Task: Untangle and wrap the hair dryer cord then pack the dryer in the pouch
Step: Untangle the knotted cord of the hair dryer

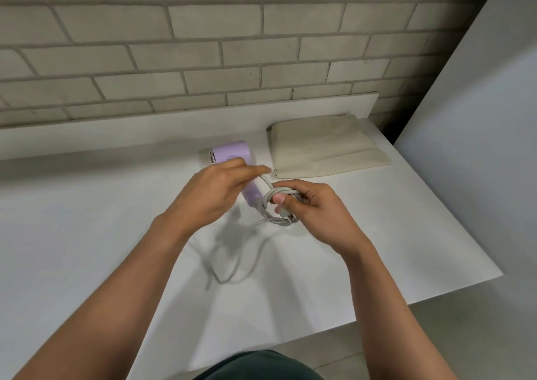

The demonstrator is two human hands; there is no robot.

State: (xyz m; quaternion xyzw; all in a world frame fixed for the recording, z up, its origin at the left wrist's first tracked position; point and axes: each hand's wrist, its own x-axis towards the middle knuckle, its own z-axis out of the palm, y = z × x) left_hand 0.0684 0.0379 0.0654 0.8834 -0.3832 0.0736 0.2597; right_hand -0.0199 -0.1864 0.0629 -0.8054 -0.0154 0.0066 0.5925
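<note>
Right hand point(313, 208) grips cord point(279, 221); white table point(87, 220), brick wall point(203, 45).

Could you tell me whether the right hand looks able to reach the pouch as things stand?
Probably yes: the pouch lies flat just beyond the right hand with bare table between, but that hand grips the coiled cord, so it isn't free.

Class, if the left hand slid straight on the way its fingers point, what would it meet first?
Probably the pouch: its near corner lies just beyond the left hand; depth is unclear.
</note>
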